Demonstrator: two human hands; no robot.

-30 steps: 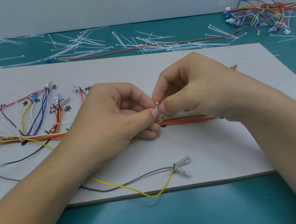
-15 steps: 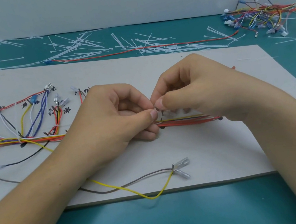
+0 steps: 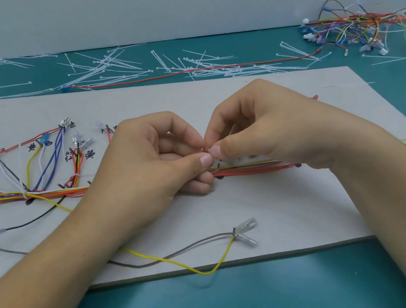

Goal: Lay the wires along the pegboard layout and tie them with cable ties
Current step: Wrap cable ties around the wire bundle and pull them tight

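Two hands at mid-board, both on one thin white plastic cable tie (image 3: 209, 151).
Left hand (image 3: 150, 161) and right hand (image 3: 272, 130) each pinch it between thumb and forefinger, just above the red-yellow-black wire bundle (image 3: 251, 169) lying across the flat grey layout board (image 3: 283, 207).

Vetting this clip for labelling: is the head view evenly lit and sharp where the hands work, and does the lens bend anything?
Head view: soft, even light, faint shadows beneath left hand and right hand, no glare on the pale grey board; the small white cable tie they pinch looks slightly soft; board edges look nearly straight.
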